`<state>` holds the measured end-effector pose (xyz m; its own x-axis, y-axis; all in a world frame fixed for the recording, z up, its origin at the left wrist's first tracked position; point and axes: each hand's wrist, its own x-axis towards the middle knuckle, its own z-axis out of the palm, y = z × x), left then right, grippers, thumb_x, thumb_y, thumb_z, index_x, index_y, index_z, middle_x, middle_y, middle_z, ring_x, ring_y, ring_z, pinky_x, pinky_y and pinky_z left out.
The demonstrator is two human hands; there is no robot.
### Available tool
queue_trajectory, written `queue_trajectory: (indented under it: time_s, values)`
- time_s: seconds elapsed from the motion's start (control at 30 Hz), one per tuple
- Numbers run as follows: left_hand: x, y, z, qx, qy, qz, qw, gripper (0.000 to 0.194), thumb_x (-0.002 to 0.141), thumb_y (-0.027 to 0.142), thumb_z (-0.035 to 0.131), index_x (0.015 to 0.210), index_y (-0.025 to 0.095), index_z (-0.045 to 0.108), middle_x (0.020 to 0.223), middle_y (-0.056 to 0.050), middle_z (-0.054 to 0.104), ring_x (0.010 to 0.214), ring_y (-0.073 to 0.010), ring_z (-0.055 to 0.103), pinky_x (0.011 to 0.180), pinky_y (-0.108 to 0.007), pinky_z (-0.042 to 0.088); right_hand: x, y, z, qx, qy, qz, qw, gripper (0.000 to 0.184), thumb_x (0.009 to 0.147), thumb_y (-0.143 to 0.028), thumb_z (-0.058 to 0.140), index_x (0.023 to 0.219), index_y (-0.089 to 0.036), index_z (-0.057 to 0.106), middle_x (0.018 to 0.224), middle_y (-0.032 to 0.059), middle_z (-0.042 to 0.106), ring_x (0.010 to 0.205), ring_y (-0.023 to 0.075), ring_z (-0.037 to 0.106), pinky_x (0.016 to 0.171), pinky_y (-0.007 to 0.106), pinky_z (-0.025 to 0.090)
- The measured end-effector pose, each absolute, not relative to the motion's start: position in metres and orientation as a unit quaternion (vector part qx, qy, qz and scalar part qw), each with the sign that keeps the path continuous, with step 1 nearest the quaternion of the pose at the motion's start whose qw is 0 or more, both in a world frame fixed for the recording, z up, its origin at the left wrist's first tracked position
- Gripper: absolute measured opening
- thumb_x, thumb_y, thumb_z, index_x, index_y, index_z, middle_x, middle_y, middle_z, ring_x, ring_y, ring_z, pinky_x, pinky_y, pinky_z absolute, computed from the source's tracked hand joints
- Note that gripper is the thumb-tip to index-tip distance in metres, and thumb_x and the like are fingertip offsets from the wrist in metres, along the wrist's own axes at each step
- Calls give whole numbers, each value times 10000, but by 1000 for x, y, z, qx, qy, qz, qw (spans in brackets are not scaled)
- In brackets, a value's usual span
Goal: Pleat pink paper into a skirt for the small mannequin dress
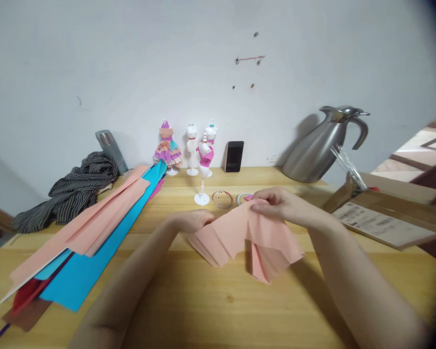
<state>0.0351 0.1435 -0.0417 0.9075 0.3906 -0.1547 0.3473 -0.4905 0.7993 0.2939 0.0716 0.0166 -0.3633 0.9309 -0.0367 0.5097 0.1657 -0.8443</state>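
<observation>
A pleated piece of pink paper [240,237] fans out over the wooden table [218,300] in front of me. My right hand [276,203] pinches its upper edge, fingers closed on the folds. At the paper's left edge my left hand [191,222] is curled, gripping it. Both hands hold the paper slightly above the tabletop, its lower pleats hanging toward me.
Long sheets of pink, blue and red paper [83,247] lie at the left. Small mannequin figures [203,155] in paper dresses, a phone [234,156], two small round dishes [222,198], a steel jug [321,145], a striped cloth [72,189] and an open cardboard box [381,218] stand behind.
</observation>
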Motion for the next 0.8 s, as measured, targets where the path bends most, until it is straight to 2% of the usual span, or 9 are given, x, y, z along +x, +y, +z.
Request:
queue_trajectory:
  time_s: [0.1,0.2,0.27,0.33,0.4,0.47,0.53,0.63,0.8]
  values:
    - [26,150,-43,806,221,24,548,159,701,276,698,800,152,693,796,-12,703,758,-176,615,667,-250,448,300,75,15,-557,-673,382,302,376,751,-522,627,648,-170,545,566,-24,451,498,96,377,467,242,260]
    - [18,158,-50,680,226,110,689,463,780,577,599,918,144,688,899,-75,700,833,-183,628,766,-288,465,303,80,10,-593,-628,361,352,391,707,-519,652,583,-185,490,524,-31,431,472,90,362,449,242,252]
    - [15,162,-54,607,214,121,756,637,753,690,552,1069,147,653,1002,-121,686,875,-198,637,783,-314,472,305,83,7,-610,-604,351,374,378,683,-507,664,575,-186,495,513,-25,445,468,94,379,443,243,260]
    - [16,163,-56,607,197,107,762,679,687,643,668,1176,177,606,1087,-127,666,930,-200,632,778,-300,469,306,85,6,-629,-580,345,385,345,679,-490,663,593,-183,532,515,-12,479,466,105,408,438,247,273]
    - [21,160,-56,661,177,97,723,700,602,483,809,1211,217,588,1163,-104,645,1026,-205,606,795,-279,464,306,86,5,-642,-560,347,393,317,684,-476,661,611,-183,566,518,4,514,461,119,436,431,257,286]
    - [31,153,-55,716,163,93,672,716,538,361,863,1192,231,604,1197,-84,637,1098,-230,582,816,-287,471,306,86,4,-641,-552,351,402,298,685,-468,667,623,-187,591,517,16,541,459,137,459,425,269,297]
    - [42,144,-56,750,186,95,627,655,542,314,864,1147,214,633,1132,-75,671,1044,-239,614,814,-301,483,305,87,1,-633,-554,351,411,297,688,-476,669,630,-191,609,512,27,560,461,155,478,419,279,303]
    - [56,136,-64,699,214,170,661,447,624,394,809,988,163,693,990,-83,719,939,-247,663,797,-331,512,305,89,-2,-621,-563,357,413,315,692,-503,667,642,-194,628,509,38,579,465,170,497,413,287,313]
    - [48,148,-65,597,240,320,695,390,610,357,815,885,103,705,866,-104,730,847,-234,681,830,-364,516,305,88,-4,-601,-563,401,401,345,677,-532,683,633,-197,614,519,41,586,462,161,492,420,285,313]
